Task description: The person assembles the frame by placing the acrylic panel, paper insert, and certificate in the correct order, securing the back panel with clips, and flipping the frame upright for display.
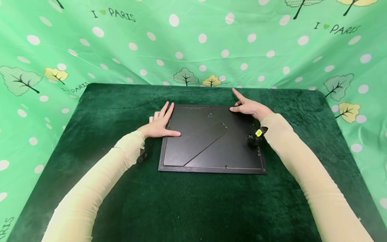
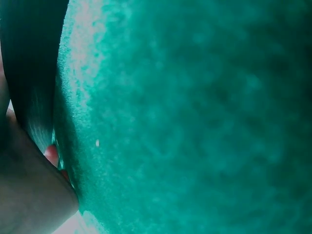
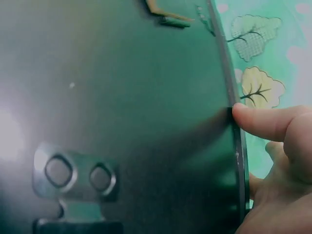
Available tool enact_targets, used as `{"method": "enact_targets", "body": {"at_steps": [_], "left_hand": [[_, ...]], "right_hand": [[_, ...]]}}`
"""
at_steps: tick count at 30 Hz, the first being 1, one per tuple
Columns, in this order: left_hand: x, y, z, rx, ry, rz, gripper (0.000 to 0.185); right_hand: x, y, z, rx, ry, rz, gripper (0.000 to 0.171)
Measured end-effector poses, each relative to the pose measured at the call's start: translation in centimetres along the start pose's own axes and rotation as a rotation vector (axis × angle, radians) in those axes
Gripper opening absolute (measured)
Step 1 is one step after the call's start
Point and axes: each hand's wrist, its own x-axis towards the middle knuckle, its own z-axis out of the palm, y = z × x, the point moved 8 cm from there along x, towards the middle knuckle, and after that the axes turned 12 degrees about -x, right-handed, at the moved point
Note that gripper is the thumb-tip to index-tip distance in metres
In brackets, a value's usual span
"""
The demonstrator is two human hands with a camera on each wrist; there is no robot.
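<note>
A black picture frame (image 1: 199, 144) lies back side up, its backing panel and slanted stand flap showing. My left hand (image 1: 158, 125) rests on its left side, thumb stretched over the backing and two fingers straight along the edge. In the left wrist view, reddish fingertips (image 2: 51, 155) show beside the dark frame edge (image 2: 34, 73). My right hand (image 1: 249, 107) is at the far edge near the right corner. Its thumb (image 3: 251, 117) touches the rim, with curled fingers beyond it, pinching the edge. The index finger points straight away.
A dark green plush cloth (image 1: 169, 205) covers the table. Behind it hangs a green curtain (image 1: 199, 20) with white dots and trees. In the right wrist view, a metal hanger plate (image 3: 78, 170) sits on the backing, and a metal hinge piece (image 3: 170, 19) lies farther up.
</note>
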Motion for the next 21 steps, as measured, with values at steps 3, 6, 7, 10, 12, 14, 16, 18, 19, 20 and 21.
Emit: {"method": "enact_targets", "body": {"at_steps": [3, 6, 7, 10, 12, 14, 16, 18, 19, 20, 21], "left_hand": [[0.02, -0.07, 0.00, -0.001, 0.000, 0.003, 0.117], [0.05, -0.19, -0.10, 0.005, 0.001, 0.004, 0.118], [0.05, -0.16, -0.11, 0.003, 0.004, 0.003, 0.118], [0.05, -0.10, -0.11, -0.002, 0.011, 0.005, 0.118], [0.04, -0.08, -0.11, -0.006, 0.013, 0.010, 0.118], [0.12, -0.04, -0.10, -0.004, 0.010, 0.013, 0.118], [0.14, 0.02, -0.10, -0.001, 0.008, 0.012, 0.118], [0.16, -0.06, -0.08, 0.009, 0.005, 0.009, 0.118], [0.12, -0.03, -0.06, 0.009, 0.006, 0.004, 0.118], [0.09, -0.01, -0.02, 0.010, 0.004, 0.002, 0.117], [0.08, 0.03, 0.01, 0.013, 0.002, 0.001, 0.117]], "right_hand": [[-0.05, -0.18, 0.03, -0.009, -0.002, -0.001, 0.089], [-0.05, -0.33, -0.02, -0.045, -0.010, 0.014, 0.089], [-0.03, -0.32, -0.02, -0.055, -0.016, 0.020, 0.089], [0.00, -0.33, 0.08, -0.081, -0.042, 0.042, 0.088], [0.09, -0.39, 0.16, -0.087, -0.052, 0.059, 0.087], [0.11, -0.42, 0.20, -0.094, -0.058, 0.065, 0.086], [0.15, -0.48, 0.26, -0.100, -0.062, 0.070, 0.085], [0.26, -0.51, 0.29, -0.107, -0.066, 0.071, 0.084], [0.30, -0.54, 0.32, -0.109, -0.068, 0.068, 0.084], [0.33, -0.49, 0.31, -0.110, -0.066, 0.070, 0.083], [0.32, -0.47, 0.31, -0.109, -0.064, 0.071, 0.083]]}}
